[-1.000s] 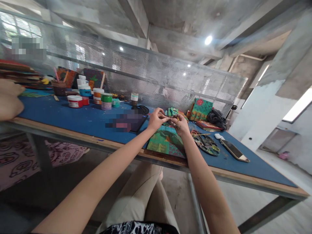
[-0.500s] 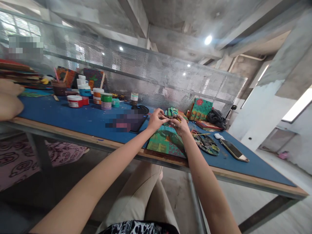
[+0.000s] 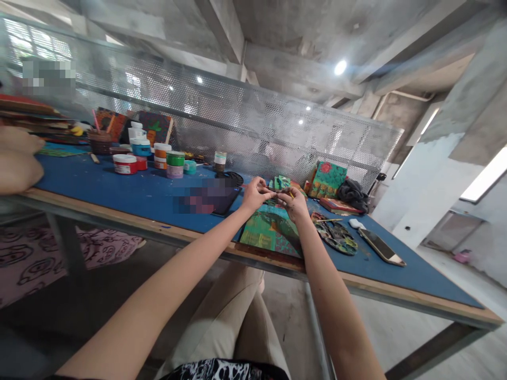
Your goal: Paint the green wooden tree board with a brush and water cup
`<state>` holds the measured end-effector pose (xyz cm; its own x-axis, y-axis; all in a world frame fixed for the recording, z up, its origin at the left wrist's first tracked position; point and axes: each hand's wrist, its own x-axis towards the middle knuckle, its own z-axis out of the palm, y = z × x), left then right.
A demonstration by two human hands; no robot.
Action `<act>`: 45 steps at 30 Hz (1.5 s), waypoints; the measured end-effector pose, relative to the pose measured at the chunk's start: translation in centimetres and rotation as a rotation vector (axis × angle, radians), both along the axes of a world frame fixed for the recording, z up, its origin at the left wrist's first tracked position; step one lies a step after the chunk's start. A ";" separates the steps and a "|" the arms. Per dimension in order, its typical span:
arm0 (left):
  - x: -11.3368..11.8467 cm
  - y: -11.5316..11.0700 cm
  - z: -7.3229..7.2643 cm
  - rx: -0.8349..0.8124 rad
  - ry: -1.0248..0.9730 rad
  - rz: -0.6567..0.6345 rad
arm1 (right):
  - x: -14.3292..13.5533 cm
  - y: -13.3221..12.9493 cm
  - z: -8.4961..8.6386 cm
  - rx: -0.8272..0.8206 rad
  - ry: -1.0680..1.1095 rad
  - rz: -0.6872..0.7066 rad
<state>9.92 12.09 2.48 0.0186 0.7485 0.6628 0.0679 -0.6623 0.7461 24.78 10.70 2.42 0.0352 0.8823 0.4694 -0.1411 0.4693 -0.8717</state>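
Observation:
Above a green and blue painting (image 3: 259, 235) lying at the table's front edge, my two hands meet fingertip to fingertip. My right hand (image 3: 293, 203) is closed around a thin paintbrush (image 3: 292, 195), whose yellow handle shows between the fingers. My left hand (image 3: 255, 194) pinches with thumb and fingers close to the right fingertips; what lies in that pinch is too small to make out. Right of the painting lies a paint-smeared palette (image 3: 336, 236) with another brush across it. Just behind my hands is a green and white patterned item (image 3: 281, 182).
A tablet (image 3: 226, 200) lies left of the painting, and a phone (image 3: 382, 247) right of the palette. Paint jars (image 3: 175, 163) and a brush jar (image 3: 100, 142) stand back left. A person's arm (image 3: 18, 158) rests at the far left. Canvases (image 3: 328, 179) lean against the mesh screen.
The view has shifted slightly. My hands stay together above the painting with almost no visible movement, and the brush remains in my right hand.

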 end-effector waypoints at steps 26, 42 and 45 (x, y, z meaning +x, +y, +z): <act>0.0 -0.3 -0.4 -0.020 0.181 0.051 | 1.0 0.4 -0.1 0.340 -0.578 -0.246; -0.2 0.5 -0.8 -0.041 0.189 0.045 | 1.6 1.8 -1.0 0.326 -0.615 -0.232; -0.2 0.2 -0.6 -0.048 0.203 0.027 | 1.6 1.4 -0.8 0.346 -0.643 -0.212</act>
<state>9.71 12.26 1.85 0.1276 0.7809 0.6114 0.2368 -0.6227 0.7458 26.42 12.14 1.67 -0.1865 0.6858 0.7035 0.4687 0.6914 -0.5498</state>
